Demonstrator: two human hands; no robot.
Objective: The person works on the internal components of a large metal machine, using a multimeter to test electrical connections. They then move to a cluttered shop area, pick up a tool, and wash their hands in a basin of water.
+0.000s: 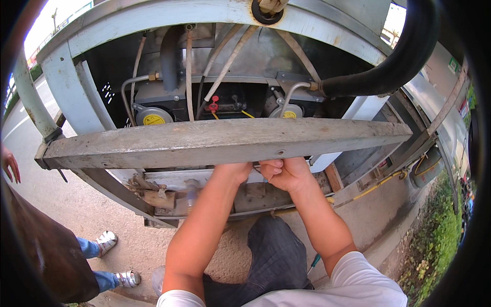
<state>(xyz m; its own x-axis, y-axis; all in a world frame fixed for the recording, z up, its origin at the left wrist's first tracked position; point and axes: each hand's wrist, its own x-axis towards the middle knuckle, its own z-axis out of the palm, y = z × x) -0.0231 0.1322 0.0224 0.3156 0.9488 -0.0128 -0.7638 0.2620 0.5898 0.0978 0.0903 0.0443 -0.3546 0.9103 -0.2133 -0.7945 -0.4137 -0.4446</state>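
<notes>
Both my arms reach under a weathered grey metal crossbar (220, 140) at the front of a metal cabinet (84, 92). Beneath the bar's lower edge, my left hand (238, 171) shows only its wrist and back; the bar hides its fingers. Close beside it, my right hand (287, 174) has its fingers curled in a pinch. A small bluish bit shows by those fingertips, too little to name. Behind the bar sit two round grey fittings, a left fitting (153, 115) and a right fitting (287, 111), each with a yellow label and a bent metal tube.
A thick black hose (388, 71) curves across the upper right. A red clip-like part (214, 104) sits on the dark unit inside. At left stands a person in a brown apron (43, 250). A teal handle (315, 260) shows beside my leg. Plants (434, 250) line the right.
</notes>
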